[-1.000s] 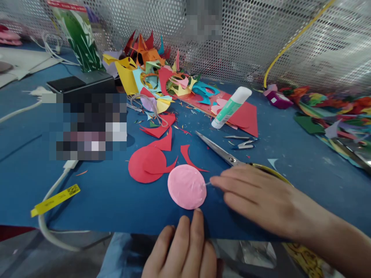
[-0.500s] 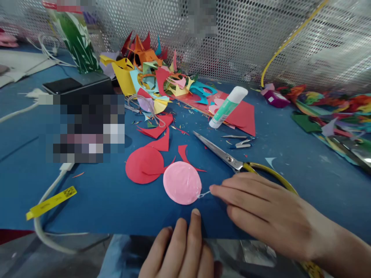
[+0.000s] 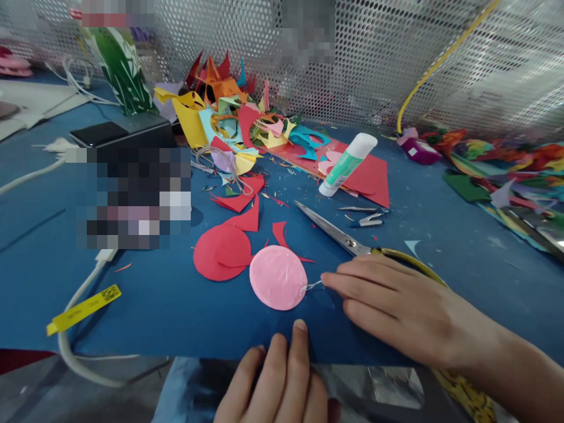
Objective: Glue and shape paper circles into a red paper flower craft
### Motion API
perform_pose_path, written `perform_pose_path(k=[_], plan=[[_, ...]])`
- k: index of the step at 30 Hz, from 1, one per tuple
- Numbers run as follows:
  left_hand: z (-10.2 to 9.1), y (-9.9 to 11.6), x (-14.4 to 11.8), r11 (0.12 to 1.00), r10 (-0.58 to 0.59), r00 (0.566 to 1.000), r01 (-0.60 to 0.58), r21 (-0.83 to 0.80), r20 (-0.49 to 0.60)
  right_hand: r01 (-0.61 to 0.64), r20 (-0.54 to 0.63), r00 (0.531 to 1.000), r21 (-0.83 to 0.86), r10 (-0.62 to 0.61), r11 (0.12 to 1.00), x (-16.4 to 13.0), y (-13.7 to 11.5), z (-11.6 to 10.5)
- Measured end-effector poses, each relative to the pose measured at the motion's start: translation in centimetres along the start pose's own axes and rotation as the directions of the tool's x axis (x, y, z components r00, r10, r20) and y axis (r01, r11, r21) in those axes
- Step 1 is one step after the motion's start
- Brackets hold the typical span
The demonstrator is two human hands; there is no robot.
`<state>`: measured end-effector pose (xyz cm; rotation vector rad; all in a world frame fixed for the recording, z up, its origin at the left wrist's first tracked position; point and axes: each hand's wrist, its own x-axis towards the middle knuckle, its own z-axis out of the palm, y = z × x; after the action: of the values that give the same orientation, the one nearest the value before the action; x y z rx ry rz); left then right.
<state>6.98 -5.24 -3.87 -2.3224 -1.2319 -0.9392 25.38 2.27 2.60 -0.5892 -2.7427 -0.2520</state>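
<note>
Glue strands (image 3: 311,286) stretch from the pink paper circle (image 3: 278,285) to the right hand (image 3: 396,311), which lies flat and open just right of the circle, holding nothing. The left hand (image 3: 277,382) rests below the circle with loosely curled fingers, empty, at the blue mat's (image 3: 154,305) near edge. The sticky strand could drag the circle sideways onto the red circle (image 3: 221,252) to its left, or smear glue over the mat.

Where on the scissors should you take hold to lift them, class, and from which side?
Grip the scissors by the yellow handle loops, coming from the near right. The closed blades point away to the far left, and the loops lie beside the right hand; part is hidden under it. That probably keeps fingers off the point.
</note>
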Motion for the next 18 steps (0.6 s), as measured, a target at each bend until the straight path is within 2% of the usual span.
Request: perform_pose_path(k=[5,8,14,18], plan=[[-0.1,0.0,-0.1,1.0,0.013,1.0,-0.013,0.003,0.015,-0.061,0.037,0.997,0.019,0.061,0.998,-0.2,-0.1,0.0],[0.0,0.1,-0.1,1.0,-0.011,1.0,0.011,-0.01,0.007,-0.12,0.011,0.993,0.029,0.12,0.992,-0.1,0.2,0.4],[0.0,0.1,0.0,1.0,-0.023,1.0,0.023,-0.021,0.006,-0.253,0.037,0.966,0.302,0.254,0.919,0.6,1.5,1.6],[0.0,0.0,0.1,1.0,0.002,1.0,-0.001,-0.013,0.007,-0.278,0.054,0.96,0.33,0.276,0.902,0.3,2.0,1.7]])
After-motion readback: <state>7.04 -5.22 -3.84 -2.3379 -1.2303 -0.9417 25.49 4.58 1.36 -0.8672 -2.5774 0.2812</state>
